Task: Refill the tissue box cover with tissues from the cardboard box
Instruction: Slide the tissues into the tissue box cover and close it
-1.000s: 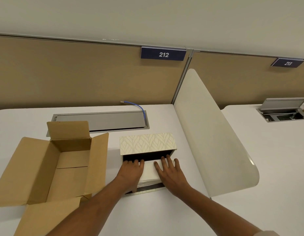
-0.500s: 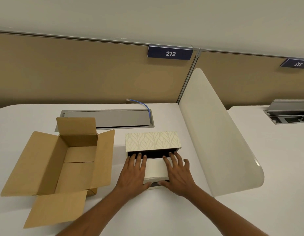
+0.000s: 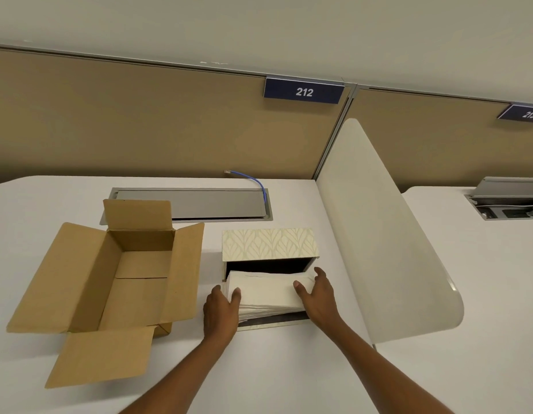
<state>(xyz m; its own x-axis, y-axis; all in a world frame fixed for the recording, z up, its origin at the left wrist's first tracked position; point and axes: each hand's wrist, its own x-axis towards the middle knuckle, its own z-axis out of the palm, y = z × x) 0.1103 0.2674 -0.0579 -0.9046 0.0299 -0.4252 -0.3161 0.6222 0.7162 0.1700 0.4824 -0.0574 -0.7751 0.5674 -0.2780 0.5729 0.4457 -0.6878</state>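
Observation:
A cream leaf-patterned tissue box cover (image 3: 269, 245) lies on the white desk with its dark open side facing me. A white stack of tissues (image 3: 266, 289) sticks partly out of that opening, resting on the cover's flat base panel (image 3: 274, 322). My left hand (image 3: 220, 312) grips the stack's left end, thumb on top. My right hand (image 3: 317, 292) grips the right end, fingers along the side. The brown cardboard box (image 3: 110, 279) stands open to the left, and its inside looks empty.
A curved cream divider panel (image 3: 387, 234) rises just right of the cover. A grey cable hatch (image 3: 187, 204) with a blue network cable (image 3: 253, 180) sits behind. Tan partition walls carry the signs 212 and 213. A second desk lies at the right.
My hands shifted from lying flat on top of the tissues to gripping the stack's two ends. More of the stack's top shows outside the cover now.

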